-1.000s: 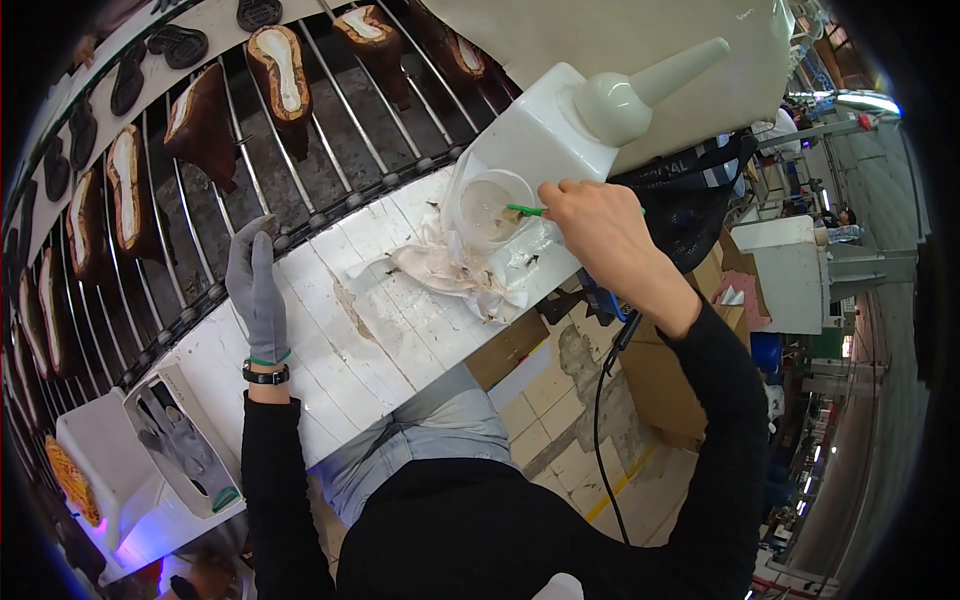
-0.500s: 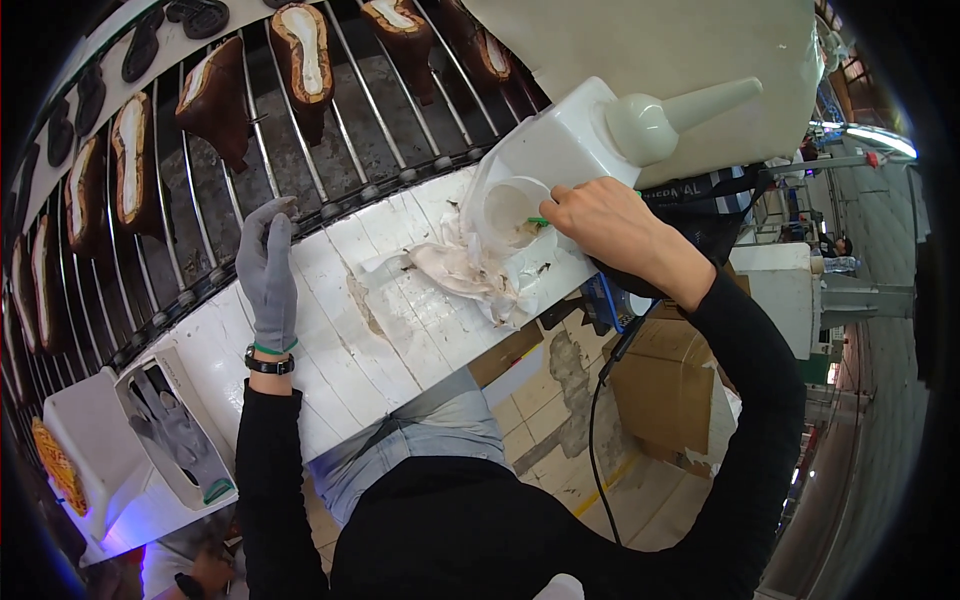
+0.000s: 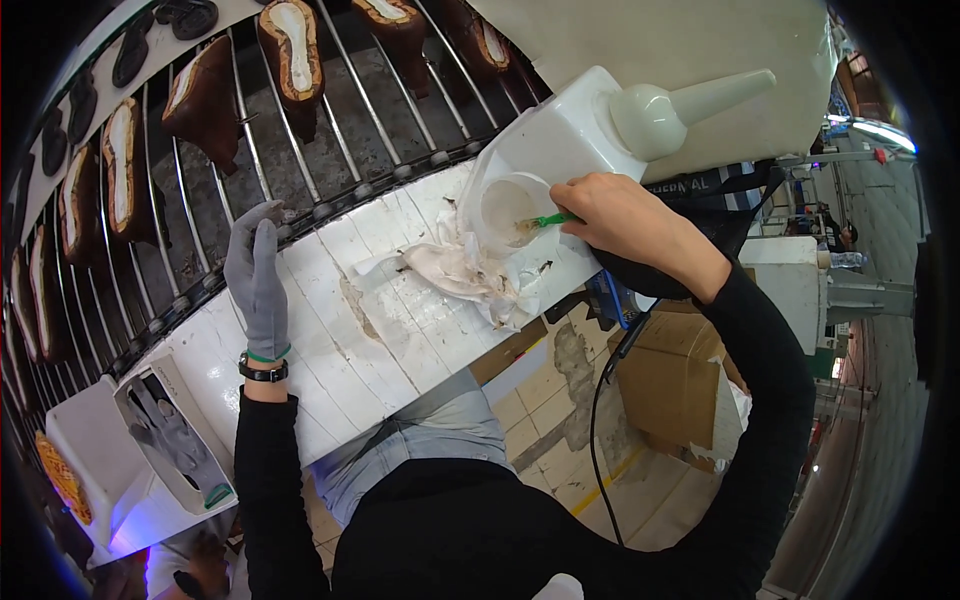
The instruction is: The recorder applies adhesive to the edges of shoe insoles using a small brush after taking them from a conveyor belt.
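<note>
My right hand is bare and pinches the green handle of a small brush. The brush's bristle end sits inside a translucent white cup at the table's far right. Close by the conveyor's edge, my left hand wears a grey glove and is raised over the white table with fingers loosely bent, holding nothing. A crumpled, stained whitish cloth or paper lies beside the cup. Right behind the cup is a large white bottle with a long pale nozzle, lying tilted.
Brown shoe uppers, bottoms upward, rest on a metal-rod conveyor beyond the white table. Dark shoe soles line a far ledge. At left, a box holds grey gloves. A cardboard box stands at lower right.
My right hand has drawn slightly right, and more of the green brush handle shows over the cup. My gloved left hand has shifted a little left.
</note>
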Demonstrator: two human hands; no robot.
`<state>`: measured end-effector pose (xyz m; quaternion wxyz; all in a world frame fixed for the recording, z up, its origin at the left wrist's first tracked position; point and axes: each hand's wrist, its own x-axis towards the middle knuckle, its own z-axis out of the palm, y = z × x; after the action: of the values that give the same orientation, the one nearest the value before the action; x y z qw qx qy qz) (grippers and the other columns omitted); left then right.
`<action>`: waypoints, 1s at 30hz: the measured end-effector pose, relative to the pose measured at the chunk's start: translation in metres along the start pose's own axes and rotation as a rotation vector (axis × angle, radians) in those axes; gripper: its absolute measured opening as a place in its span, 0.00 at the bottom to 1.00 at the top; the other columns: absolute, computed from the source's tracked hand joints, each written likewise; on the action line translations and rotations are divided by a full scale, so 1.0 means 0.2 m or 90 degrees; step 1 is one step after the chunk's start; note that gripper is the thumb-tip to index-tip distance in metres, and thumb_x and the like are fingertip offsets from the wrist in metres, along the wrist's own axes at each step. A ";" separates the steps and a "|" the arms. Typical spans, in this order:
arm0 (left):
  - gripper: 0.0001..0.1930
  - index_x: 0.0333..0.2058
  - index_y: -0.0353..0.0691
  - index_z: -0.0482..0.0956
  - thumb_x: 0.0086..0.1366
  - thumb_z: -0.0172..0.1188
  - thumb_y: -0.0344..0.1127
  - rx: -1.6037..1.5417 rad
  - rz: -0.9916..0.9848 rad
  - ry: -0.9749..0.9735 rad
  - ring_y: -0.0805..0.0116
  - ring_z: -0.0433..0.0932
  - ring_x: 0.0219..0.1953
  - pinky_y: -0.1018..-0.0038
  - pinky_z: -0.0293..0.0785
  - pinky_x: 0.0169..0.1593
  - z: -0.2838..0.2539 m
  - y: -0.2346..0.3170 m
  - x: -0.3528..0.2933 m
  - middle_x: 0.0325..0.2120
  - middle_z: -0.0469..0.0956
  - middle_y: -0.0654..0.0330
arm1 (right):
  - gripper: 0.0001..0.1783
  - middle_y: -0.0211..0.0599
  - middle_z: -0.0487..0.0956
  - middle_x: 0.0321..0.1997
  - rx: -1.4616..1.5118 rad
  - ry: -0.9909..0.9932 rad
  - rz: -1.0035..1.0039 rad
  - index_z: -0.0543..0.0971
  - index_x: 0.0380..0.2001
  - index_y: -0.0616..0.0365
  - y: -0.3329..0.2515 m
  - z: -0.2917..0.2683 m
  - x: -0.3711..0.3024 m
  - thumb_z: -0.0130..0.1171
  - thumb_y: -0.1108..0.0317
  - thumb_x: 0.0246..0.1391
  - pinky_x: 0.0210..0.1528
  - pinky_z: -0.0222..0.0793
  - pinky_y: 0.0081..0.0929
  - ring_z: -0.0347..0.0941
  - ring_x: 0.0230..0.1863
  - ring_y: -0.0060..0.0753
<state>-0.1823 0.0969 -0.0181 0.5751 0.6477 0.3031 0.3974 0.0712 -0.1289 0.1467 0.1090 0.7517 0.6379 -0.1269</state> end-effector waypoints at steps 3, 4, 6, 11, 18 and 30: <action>0.16 0.46 0.35 0.76 0.69 0.49 0.39 0.010 -0.002 -0.002 0.77 0.70 0.40 0.80 0.64 0.46 0.01 -0.01 0.00 0.39 0.77 0.62 | 0.06 0.42 0.75 0.24 -0.076 -0.006 -0.042 0.72 0.26 0.64 -0.02 0.00 -0.03 0.58 0.75 0.45 0.32 0.71 0.39 0.75 0.30 0.46; 0.16 0.46 0.35 0.76 0.69 0.49 0.39 0.014 -0.005 -0.002 0.77 0.70 0.40 0.80 0.64 0.46 0.00 0.00 0.00 0.39 0.77 0.62 | 0.05 0.40 0.74 0.24 -0.179 -0.008 -0.070 0.72 0.25 0.62 -0.05 0.00 -0.03 0.58 0.75 0.44 0.30 0.71 0.36 0.75 0.29 0.43; 0.16 0.46 0.34 0.76 0.69 0.49 0.39 -0.006 -0.007 -0.003 0.75 0.72 0.43 0.79 0.65 0.50 0.00 0.00 0.00 0.40 0.77 0.60 | 0.04 0.33 0.73 0.22 -0.343 0.005 -0.109 0.73 0.22 0.57 -0.12 -0.04 -0.05 0.58 0.74 0.39 0.26 0.69 0.27 0.73 0.26 0.31; 0.16 0.46 0.34 0.75 0.69 0.49 0.40 -0.017 0.000 -0.008 0.71 0.72 0.46 0.76 0.65 0.53 0.01 -0.02 0.01 0.42 0.77 0.58 | 0.04 0.32 0.72 0.19 -0.419 -0.018 -0.106 0.72 0.18 0.57 -0.12 -0.04 -0.04 0.58 0.74 0.37 0.25 0.67 0.25 0.73 0.25 0.30; 0.17 0.46 0.33 0.75 0.69 0.48 0.40 0.005 -0.002 -0.001 0.71 0.72 0.46 0.76 0.65 0.53 0.00 -0.03 0.00 0.42 0.77 0.58 | 0.04 0.34 0.72 0.18 -0.367 0.026 -0.115 0.72 0.17 0.59 -0.10 0.01 -0.04 0.57 0.74 0.36 0.23 0.68 0.26 0.72 0.22 0.31; 0.17 0.47 0.33 0.75 0.70 0.48 0.41 -0.009 -0.003 -0.007 0.73 0.72 0.46 0.77 0.65 0.52 0.00 -0.03 0.00 0.41 0.77 0.58 | 0.04 0.47 0.74 0.18 -0.232 -0.002 0.020 0.72 0.17 0.64 -0.16 0.03 -0.08 0.57 0.77 0.36 0.23 0.71 0.34 0.75 0.22 0.46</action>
<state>-0.1828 0.0976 -0.0241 0.5825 0.6450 0.2984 0.3944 0.0366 -0.1399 0.1462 0.2464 0.7291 0.6385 -0.0092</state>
